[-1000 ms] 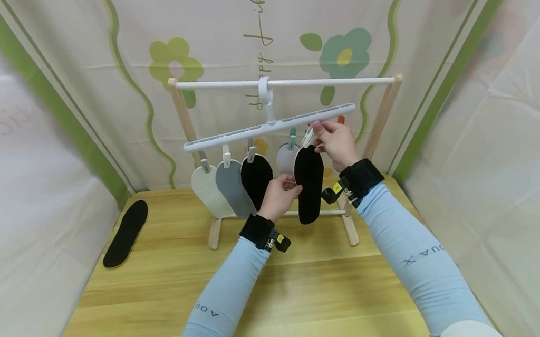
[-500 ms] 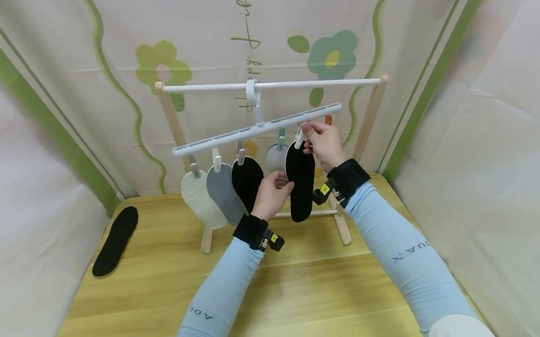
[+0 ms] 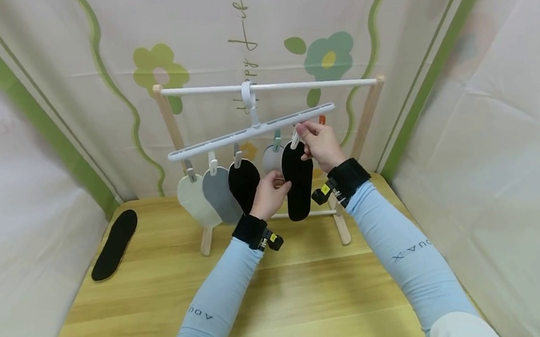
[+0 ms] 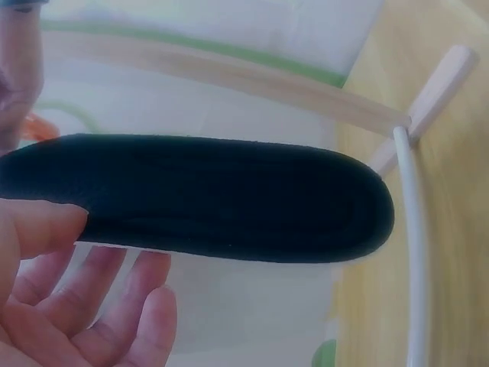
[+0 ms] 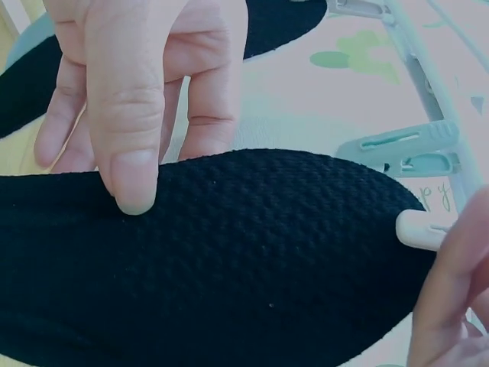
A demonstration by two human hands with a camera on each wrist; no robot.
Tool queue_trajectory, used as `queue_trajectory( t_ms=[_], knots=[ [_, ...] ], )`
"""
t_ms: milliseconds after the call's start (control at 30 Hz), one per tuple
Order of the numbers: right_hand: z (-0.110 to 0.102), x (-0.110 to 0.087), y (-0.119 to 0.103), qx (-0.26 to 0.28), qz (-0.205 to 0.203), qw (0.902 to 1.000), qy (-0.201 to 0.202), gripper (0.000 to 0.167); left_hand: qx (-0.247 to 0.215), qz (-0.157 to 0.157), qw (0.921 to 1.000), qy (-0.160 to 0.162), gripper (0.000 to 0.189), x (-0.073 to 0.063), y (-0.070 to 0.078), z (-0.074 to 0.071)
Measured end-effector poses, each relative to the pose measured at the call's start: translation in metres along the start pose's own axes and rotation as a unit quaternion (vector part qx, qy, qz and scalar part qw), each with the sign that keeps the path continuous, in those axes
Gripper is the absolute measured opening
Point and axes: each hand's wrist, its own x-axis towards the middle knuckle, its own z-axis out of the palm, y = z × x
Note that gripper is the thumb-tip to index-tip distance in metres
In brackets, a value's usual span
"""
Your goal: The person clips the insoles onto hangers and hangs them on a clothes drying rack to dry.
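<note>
My left hand (image 3: 269,194) pinches the edge of a black insole (image 3: 298,187) midway along its length. In the left wrist view, the thumb (image 4: 46,225) lies on the dark face of that insole (image 4: 252,199) and the other fingers are behind its edge. With my right hand (image 3: 322,144) I grip a white clip (image 3: 294,139) at the insole's upper end, just under the white hanger (image 3: 255,130). In the right wrist view, this clip (image 5: 419,229) overlaps the insole's rounded tip. The hanger tilts, its right end higher.
White, grey and black insoles (image 3: 198,200) (image 3: 221,193) (image 3: 242,184) hang from clips on the left. A pale insole (image 3: 273,158) hangs from a teal clip (image 3: 276,142) behind my hands. Another black insole (image 3: 114,247) lies on the wooden table (image 3: 280,300). A rack (image 3: 311,85) carries the hanger.
The head view has shifted, so the rack appears farther left. Both hands keep their hold on the black insole and white clip; the hanger tilts slightly more.
</note>
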Motion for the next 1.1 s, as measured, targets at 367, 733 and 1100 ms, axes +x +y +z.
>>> queue_trajectory(
  t_ms=[367,733,1100],
  knots=[
    [0.001,-0.002,-0.001,-0.027,0.014,0.9993,-0.020,0.045,-0.012,-0.022,0.9996,0.012,0.029,0.003,-0.006,0.002],
    [0.003,-0.004,-0.005,-0.039,0.025,0.9988,-0.019,0.042,-0.023,-0.043,0.9988,-0.005,0.045,0.000,-0.011,0.003],
    [0.000,-0.002,0.000,-0.025,0.044,0.9985,-0.018,0.050,-0.011,-0.047,0.9988,0.006,0.044,-0.007,-0.017,0.002]
  ],
)
